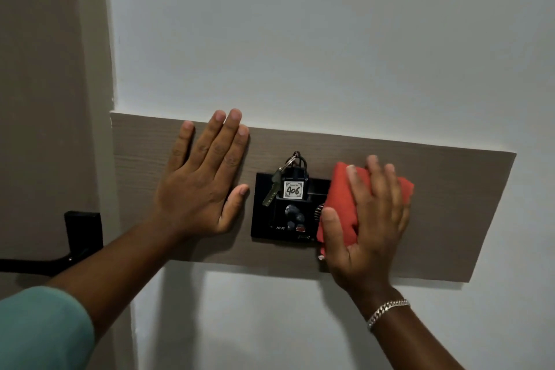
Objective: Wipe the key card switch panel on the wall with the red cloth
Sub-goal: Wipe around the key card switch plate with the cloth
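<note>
The black key card switch panel point(270, 221) sits on a brown wooden board point(450, 204) on the wall. A key fob with a tag reading 406 point(292, 189) and a key point(270, 194) stick in its slot. My right hand point(369, 225) presses the folded red cloth point(341, 198) flat against the panel's right side, covering that part. My left hand point(201, 180) lies flat on the board just left of the panel, fingers spread, holding nothing.
White wall point(330, 39) surrounds the board. A black bracket with a dark bar point(82, 231) juts out at the lower left, beside a brown wall section point(45, 69).
</note>
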A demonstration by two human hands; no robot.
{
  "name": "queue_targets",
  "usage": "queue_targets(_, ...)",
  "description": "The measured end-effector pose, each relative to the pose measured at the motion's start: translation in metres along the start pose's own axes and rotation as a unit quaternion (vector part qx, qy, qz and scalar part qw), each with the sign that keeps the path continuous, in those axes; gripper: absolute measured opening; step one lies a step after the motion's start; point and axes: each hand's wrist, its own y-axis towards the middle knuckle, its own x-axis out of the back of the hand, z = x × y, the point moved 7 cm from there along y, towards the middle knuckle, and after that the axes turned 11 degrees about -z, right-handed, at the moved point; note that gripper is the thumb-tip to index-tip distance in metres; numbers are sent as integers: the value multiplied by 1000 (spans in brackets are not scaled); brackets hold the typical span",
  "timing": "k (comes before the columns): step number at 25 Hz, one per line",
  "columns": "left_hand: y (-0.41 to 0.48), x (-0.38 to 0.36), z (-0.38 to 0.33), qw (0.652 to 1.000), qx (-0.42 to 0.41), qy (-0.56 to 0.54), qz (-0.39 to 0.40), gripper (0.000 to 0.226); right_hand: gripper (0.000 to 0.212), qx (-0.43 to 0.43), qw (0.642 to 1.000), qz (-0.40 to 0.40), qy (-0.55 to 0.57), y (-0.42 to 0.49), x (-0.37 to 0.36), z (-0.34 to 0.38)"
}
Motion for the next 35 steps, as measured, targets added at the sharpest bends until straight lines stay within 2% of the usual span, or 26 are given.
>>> queue_targets(1,-1,0,0,1000,-2,3,-3,77,59,-58,998,-19,2,-3,0,-2)
queue_targets(2,0,1,-1,1000,-3,1,-5,77,60,-73,997,-22,-2,-9,-1,0)
queue_targets(5,0,0,-1,1000,2,-6,0,76,63,-10,1000,12,-1,-35,3,1)
queue_targets(8,0,2,-1,1000,1,-5,4,76,66,-137,990,-26,18,-41,8,-12)
queue_targets(9,1,2,-1,1000,2,-6,8,76,67,-155,987,-27,17,-41,5,-9)
queue_targets(12,2,3,-1,1000,12,-7,9,76,71,-75,997,13,2,-45,5,-2)
queue_targets(16,1,1,1,1000,5,-3,5,76,68,-114,993,-9,8,-38,1,-8)
queue_targets(19,0,2,-1,1000,10,-7,6,76,70,-70,998,-6,-6,-43,1,-4)
queue_targets(23,0,3,-1,1000,4,-7,12,76,73,-196,980,-29,-10,-62,3,-3)
queue_targets(27,2,1,0,1000,14,-20,19,78,74,-138,990,1,-13,-84,-2,15)
queue_targets(31,1,-1,2,999,13,-32,16,78,69,-260,963,-68,6,-72,-11,13)
queue_targets(32,1,-1,2,999,13,-34,16,78,68,-237,970,-61,8,-73,-15,21)
queue_targets(35,1,0,0,999,13,-35,16,78,67,-74,997,10,-19,-90,-8,26)
